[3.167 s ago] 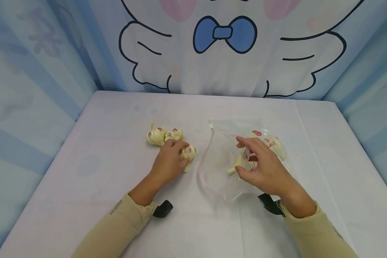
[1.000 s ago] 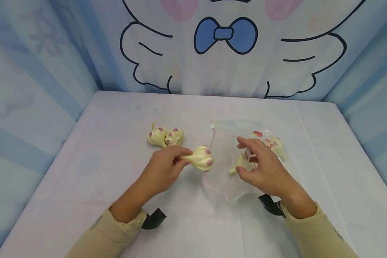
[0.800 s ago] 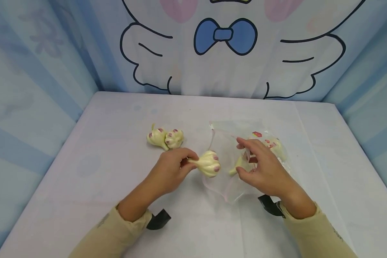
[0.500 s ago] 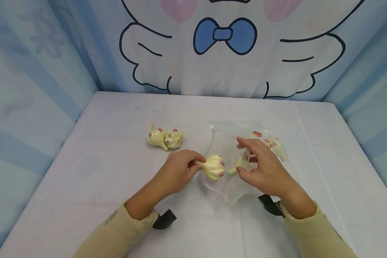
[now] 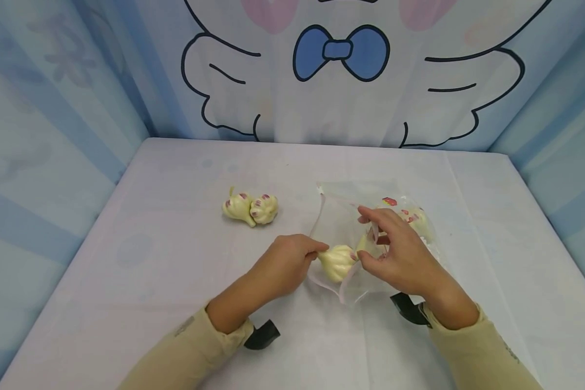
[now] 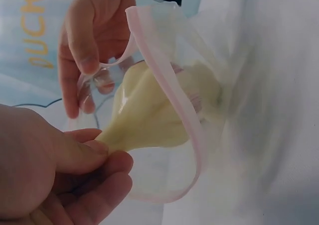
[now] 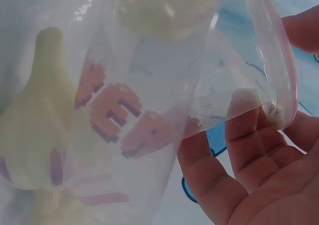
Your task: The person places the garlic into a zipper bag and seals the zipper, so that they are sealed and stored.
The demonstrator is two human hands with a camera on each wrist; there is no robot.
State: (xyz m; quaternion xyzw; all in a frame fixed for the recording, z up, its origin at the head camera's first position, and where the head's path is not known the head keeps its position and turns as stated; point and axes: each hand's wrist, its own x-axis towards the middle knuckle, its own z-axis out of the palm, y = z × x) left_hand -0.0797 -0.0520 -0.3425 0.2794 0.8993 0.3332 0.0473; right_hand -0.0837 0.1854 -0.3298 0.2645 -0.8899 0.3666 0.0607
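Note:
My left hand [image 5: 285,265] pinches a garlic bulb [image 5: 337,264] by its stem. The bulb is pale with purple marks, and its round end sits in the mouth of a clear plastic zip bag [image 5: 338,208]. In the left wrist view the bag's pink rim [image 6: 172,93] crosses in front of the bulb. My right hand [image 5: 402,254] holds the rim at one side, its fingers curled at the bag's corner and the thumb apart from them. Inside the bag lies more garlic [image 7: 37,130], seen through the film behind red printed letters [image 7: 117,113].
Two garlic bulbs [image 5: 237,207] lie side by side on the white-covered table [image 5: 175,260], left of the bag. A blue and white printed curtain [image 5: 341,108] stands behind the table, with more curtain along both sides.
The left hand has picked up the nearest of the loose garlic bulbs and carried it rightward by the stem into the bag's mouth. The right hand and the bag have stayed almost still.

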